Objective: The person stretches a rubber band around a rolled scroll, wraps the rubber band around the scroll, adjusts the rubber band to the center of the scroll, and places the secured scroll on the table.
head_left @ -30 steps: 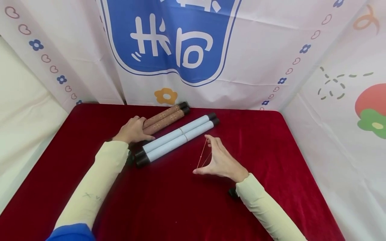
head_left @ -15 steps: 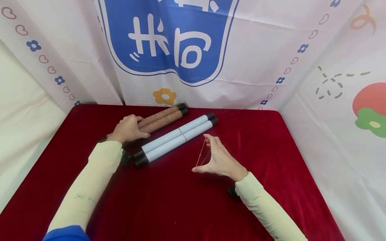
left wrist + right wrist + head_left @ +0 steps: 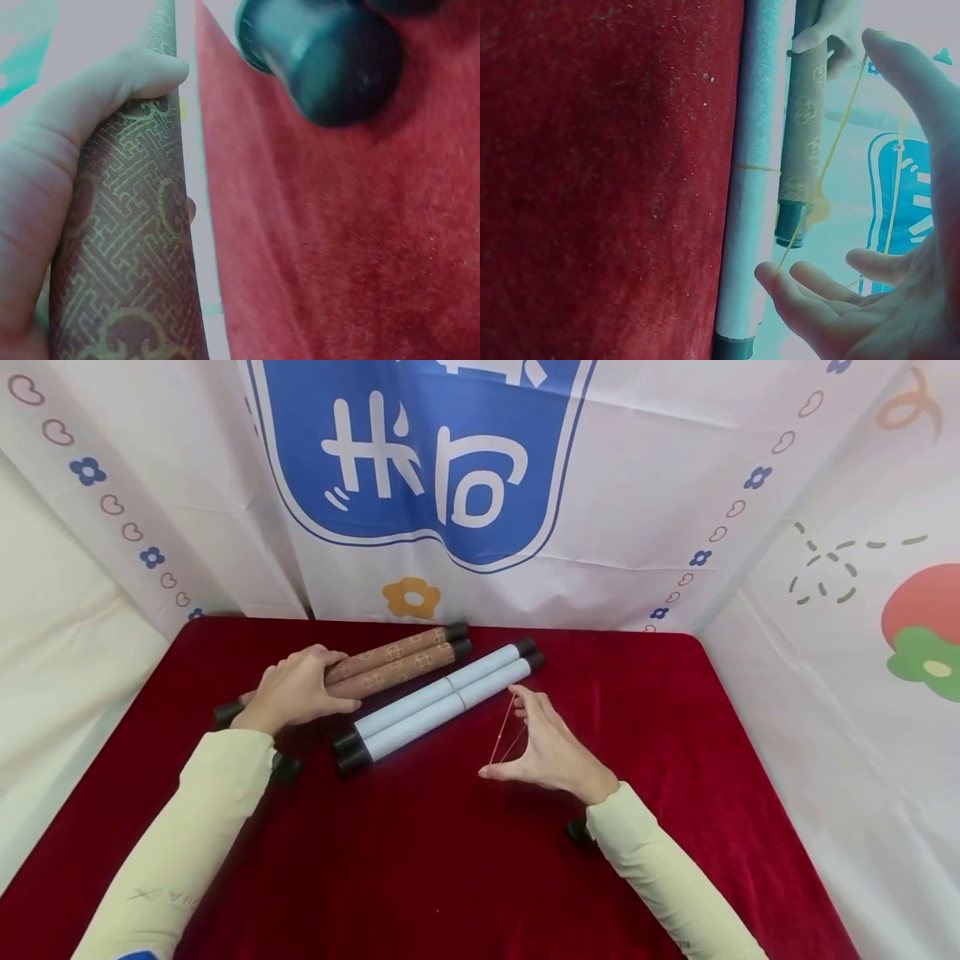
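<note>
Two brown patterned scrolls with black ends lie side by side toward the back left of the table. My left hand grips them near their left end; in the left wrist view its thumb lies over the brown fabric. In front of them rests a pair of pale blue scrolls, with a thin band round their middle. To the right, my right hand is raised with thumb and fingers spread apart. A thin rubber band is stretched between the thumb and fingertips.
Dark red velvet cloth covers the table. A white printed curtain with a blue emblem hangs behind the back edge. The black end caps of the blue scrolls point toward the front left.
My left hand has moved left along the brown scrolls, and their black left end now shows beyond it. The scrolls lie at a slightly flatter angle. The right hand stays almost still.
</note>
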{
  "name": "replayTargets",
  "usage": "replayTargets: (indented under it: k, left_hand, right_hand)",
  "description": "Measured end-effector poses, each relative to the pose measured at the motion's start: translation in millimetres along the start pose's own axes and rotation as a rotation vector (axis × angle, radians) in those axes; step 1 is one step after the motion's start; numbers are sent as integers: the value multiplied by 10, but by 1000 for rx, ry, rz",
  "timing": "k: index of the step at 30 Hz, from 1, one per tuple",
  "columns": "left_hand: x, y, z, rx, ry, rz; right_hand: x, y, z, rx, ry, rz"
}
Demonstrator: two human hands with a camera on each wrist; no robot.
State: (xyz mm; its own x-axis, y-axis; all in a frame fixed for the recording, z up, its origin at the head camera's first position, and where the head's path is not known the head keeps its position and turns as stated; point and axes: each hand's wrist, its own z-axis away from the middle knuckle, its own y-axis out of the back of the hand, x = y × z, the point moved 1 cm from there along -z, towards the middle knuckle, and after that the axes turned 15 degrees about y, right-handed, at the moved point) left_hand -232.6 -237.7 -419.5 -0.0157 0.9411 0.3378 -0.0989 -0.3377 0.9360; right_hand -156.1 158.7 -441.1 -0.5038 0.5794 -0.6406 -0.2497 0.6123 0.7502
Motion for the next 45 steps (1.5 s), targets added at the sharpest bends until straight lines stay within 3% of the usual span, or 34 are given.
replayTargets:
  k: [6, 13, 22, 29, 35, 45]
  left_hand:
    - [80, 86, 214, 46, -47, 20]
    - [187, 77, 496, 86, -138, 38]
    - [304, 60, 795, 126, -196, 67]
    - [337, 9, 937, 124, -228, 78]
    - [361, -73, 1029, 144, -249, 99]
    - [479, -210, 1122, 140, -274, 133]
  right_hand:
    - [14, 60, -13, 30, -8, -31]
    - [29, 117, -8, 36, -16, -64]
    - [38, 201, -15, 129, 54, -133]
    - [11, 244, -45, 213, 94, -288]
    - [-34, 232, -61, 208, 104, -356]
    - [-59, 175, -75, 226, 113, -275]
